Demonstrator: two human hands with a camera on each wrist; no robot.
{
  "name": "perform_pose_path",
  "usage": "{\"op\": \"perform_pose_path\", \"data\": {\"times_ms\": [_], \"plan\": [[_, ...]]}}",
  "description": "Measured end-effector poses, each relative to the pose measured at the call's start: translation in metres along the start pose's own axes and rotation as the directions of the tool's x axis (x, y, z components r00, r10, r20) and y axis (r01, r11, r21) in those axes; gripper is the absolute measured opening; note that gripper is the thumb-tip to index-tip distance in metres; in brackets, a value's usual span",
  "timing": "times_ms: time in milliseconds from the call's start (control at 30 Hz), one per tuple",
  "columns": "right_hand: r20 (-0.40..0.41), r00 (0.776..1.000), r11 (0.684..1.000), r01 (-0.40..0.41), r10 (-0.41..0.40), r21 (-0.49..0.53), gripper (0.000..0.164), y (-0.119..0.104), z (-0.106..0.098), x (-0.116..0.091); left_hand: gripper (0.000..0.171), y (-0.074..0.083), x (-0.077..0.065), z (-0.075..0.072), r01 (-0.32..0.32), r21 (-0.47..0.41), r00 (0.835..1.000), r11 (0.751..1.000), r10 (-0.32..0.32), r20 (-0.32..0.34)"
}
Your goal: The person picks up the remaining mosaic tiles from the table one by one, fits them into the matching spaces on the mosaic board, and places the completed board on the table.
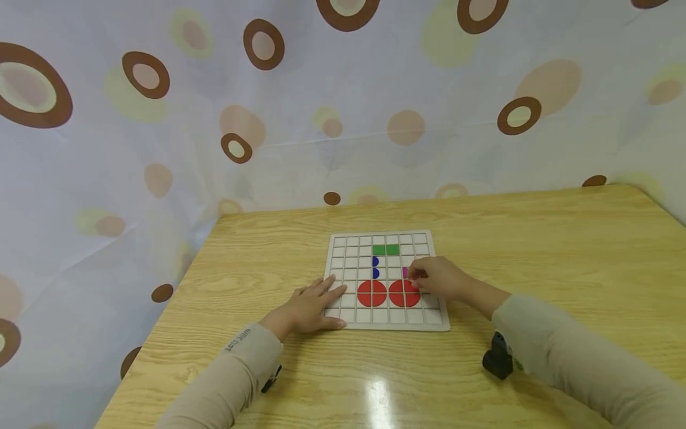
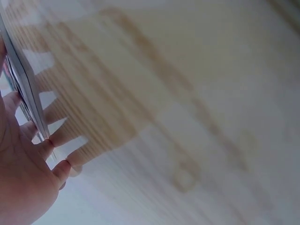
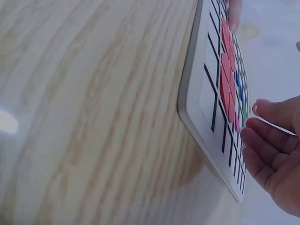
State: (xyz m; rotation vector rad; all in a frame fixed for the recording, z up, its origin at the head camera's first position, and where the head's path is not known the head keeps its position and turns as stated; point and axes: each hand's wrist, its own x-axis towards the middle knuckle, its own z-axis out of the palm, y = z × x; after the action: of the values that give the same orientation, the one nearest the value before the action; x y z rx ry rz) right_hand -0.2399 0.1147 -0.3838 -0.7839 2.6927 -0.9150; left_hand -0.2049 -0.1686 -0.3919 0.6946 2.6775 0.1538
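A white square board [image 1: 351, 317] with a dark grid lies on the table. On it sit two red discs made of quarter pieces, the left disc [image 1: 372, 294] and the right disc [image 1: 399, 295]. Above them are two blue half-round pieces [image 1: 376, 273], two green squares [image 1: 386, 249] and a magenta piece [image 1: 405, 272], partly covered by fingers. My left hand [image 1: 311, 307] rests spread on the board's left edge. Over the right side, my right hand [image 1: 436, 277] has loosely bent fingers, fingertips right at the magenta piece; thumb and index finger stand apart in the right wrist view.
The wooden table [image 1: 257, 256] extends around the board. A cloth with brown and beige circles [image 1: 300, 173] hangs behind it and at its left. A dark wrist device [image 1: 498, 357] hangs under the right sleeve.
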Motion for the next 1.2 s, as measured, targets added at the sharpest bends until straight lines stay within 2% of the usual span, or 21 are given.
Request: {"op": "perform_pose_path", "data": {"times_ms": [367, 700, 1200], "plan": [[-0.035, 0.999, 0.998, -0.014, 0.016, 0.063, 0.008, 0.006, -0.014, -0.028, 0.073, -0.001, 0.000, 0.001, -0.004, 0.001, 1.000, 1.000, 0.005, -0.008], [-0.042, 0.998, 0.997, -0.036, 0.039, 0.069, 0.012, 0.015, -0.027, -0.059, 0.074, -0.001, 0.001, 0.001, -0.003, 0.010, 0.999, 1.000, 0.003, -0.035], [-0.071, 0.996, 0.995, -0.051, 0.057, 0.082, 0.022, 0.025, -0.043, -0.091, 0.074, 0.000, 0.001, -0.002, -0.001, -0.011, 1.000, 1.000, 0.001, -0.011]]}}
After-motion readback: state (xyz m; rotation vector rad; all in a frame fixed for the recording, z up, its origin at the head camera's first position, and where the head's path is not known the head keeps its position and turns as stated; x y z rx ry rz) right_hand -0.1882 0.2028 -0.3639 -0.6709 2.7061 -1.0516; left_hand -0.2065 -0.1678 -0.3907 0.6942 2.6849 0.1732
